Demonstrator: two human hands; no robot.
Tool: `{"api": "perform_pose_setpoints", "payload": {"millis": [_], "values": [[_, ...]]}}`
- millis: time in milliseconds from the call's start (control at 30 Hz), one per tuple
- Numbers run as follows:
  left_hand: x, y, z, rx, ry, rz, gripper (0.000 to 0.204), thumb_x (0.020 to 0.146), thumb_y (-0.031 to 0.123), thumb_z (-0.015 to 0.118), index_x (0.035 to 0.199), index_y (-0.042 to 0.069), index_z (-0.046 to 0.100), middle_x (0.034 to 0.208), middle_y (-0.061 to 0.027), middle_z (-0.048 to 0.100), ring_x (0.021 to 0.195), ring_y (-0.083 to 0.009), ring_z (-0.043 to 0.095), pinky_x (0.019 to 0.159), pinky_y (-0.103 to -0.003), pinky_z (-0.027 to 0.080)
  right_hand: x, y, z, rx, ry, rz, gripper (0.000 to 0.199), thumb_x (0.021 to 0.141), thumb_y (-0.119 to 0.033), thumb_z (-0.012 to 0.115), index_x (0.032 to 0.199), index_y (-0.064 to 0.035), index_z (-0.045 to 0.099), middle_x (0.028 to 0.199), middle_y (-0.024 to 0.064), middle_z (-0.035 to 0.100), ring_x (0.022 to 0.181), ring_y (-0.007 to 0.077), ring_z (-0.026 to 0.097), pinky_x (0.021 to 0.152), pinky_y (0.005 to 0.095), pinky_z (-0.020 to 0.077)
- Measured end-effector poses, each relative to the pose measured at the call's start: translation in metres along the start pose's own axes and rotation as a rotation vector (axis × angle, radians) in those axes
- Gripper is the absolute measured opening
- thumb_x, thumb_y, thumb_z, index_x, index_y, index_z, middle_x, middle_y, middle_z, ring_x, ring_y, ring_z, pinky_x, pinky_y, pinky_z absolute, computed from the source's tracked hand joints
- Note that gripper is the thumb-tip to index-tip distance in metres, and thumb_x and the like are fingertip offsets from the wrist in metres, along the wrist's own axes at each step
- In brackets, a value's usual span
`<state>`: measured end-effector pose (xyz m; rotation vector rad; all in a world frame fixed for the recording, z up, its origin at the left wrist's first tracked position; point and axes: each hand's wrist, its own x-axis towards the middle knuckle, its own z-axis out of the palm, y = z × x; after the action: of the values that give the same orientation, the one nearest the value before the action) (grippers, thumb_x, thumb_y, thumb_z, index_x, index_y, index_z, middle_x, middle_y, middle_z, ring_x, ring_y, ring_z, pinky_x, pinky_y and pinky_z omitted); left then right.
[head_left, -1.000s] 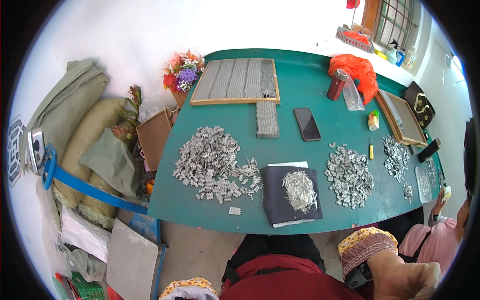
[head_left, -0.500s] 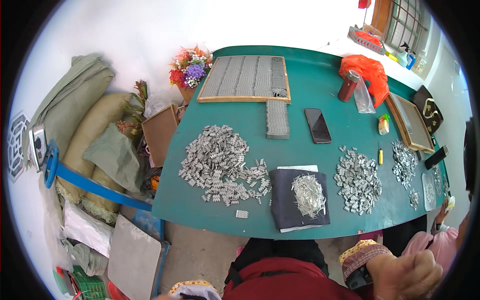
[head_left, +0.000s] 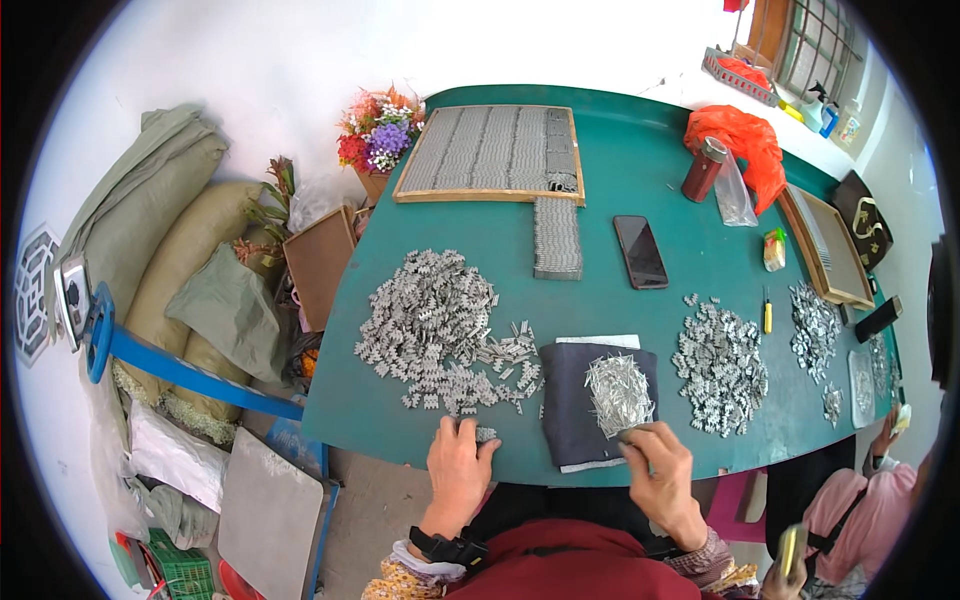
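Observation:
My left hand (head_left: 459, 468) rests at the table's front edge, fingers apart, its thumb beside a small flat grey metal piece (head_left: 486, 434) that the hand partly covers. Just beyond it lies a large heap of toothed grey metal links (head_left: 425, 320). My right hand (head_left: 662, 480) is at the near corner of a folded dark cloth (head_left: 570, 400). Its thumb and forefinger are bent together at the lower edge of a pile of thin silver pins (head_left: 618, 393); anything between the fingertips is too small to make out.
Further back on the green table (head_left: 450, 235) are a wooden-framed tray (head_left: 480, 150) of linked metal strips, a phone (head_left: 640, 252) and a red flask (head_left: 704, 170). More links (head_left: 718, 365) and a yellow-handled screwdriver (head_left: 767, 312) lie to the right. A person in pink (head_left: 845, 510) sits there.
Both hands have come up to the table: the left to the small metal piece, the right from the lower right to the pins. A hand holding a yellowish object now shows at lower right.

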<state>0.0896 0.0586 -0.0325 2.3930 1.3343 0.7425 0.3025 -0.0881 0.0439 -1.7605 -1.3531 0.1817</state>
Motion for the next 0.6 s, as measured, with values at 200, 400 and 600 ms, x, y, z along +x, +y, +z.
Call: {"api": "perform_pose_setpoints", "payload": {"millis": [200, 400, 600], "values": [[0.001, 0.002, -0.003, -0.173, -0.077, -0.225, 0.032, 0.074, 0.012, 0.08, 0.095, 0.001, 0.057, 0.089, -0.0158, 0.056, 0.083, -0.0358, 0.059, 0.071, -0.045, 0.048, 0.012, 0.011, 0.041, -0.058, -0.122, -0.167, 0.015, 0.081, 0.003, 0.068, 0.096, 0.0002, 0.064, 0.087, 0.0142, 0.061, 0.074, 0.0332, 0.064, 0.062, 0.04, 0.052], [-0.012, -0.009, 0.001, -0.336, 0.015, -0.248, 0.025, 0.075, 0.002, 0.077, 0.092, -0.001, 0.059, 0.075, -0.0119, 0.064, 0.065, -0.0235, 0.063, 0.061, -0.035, 0.05, 0.041, -0.002, 0.087, -0.069, -0.238, -0.247, 0.015, 0.08, -0.004, 0.067, 0.094, -0.0008, 0.063, 0.087, 0.014, 0.057, 0.076, 0.0331, 0.061, 0.068, 0.0419, 0.0498], [-0.02, -0.009, -0.031, -1.034, 0.001, -0.646, 0.01, 0.085, -0.001, 0.072, 0.091, -0.002, 0.064, 0.081, -0.0051, 0.067, 0.066, -0.0087, 0.06, 0.059, -0.023, 0.048, 0.063, -0.012, 0.139, -0.045, -0.317, -0.323, 0.016, 0.082, -0.005, 0.064, 0.096, -0.0009, 0.06, 0.086, 0.0148, 0.055, 0.076, 0.0334, 0.059, 0.069, 0.0431, 0.0482]]}}
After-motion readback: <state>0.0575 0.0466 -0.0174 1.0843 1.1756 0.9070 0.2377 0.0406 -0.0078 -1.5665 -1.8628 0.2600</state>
